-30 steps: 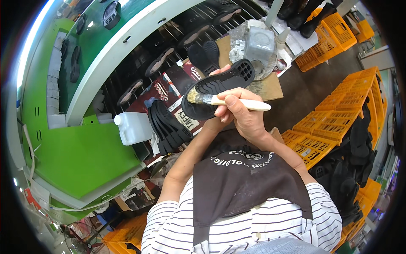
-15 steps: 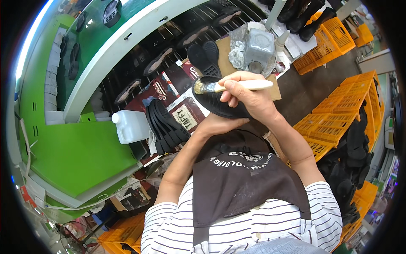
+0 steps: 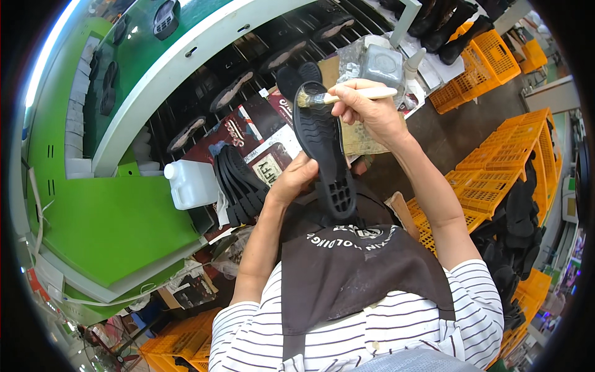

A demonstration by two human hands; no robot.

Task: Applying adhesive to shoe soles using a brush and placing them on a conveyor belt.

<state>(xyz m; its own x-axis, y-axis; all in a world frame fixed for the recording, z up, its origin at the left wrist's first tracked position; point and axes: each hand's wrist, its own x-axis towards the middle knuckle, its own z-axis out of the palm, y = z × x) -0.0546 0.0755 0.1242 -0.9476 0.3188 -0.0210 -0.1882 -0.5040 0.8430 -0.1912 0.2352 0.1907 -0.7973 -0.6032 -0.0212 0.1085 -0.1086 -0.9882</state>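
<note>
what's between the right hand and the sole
In the head view, a paintbrush: the right hand grips its handle, with bristles at the upper end of the sole.

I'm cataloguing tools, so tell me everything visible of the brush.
The brush has a smooth whitish handle, a shiny metallic ferrule and pale yellowish bristles. The right hand grips its handle, partly covering it. It lies nearly level across the picture, bristles leftward, seemingly touching the far end of the black sole.
</note>
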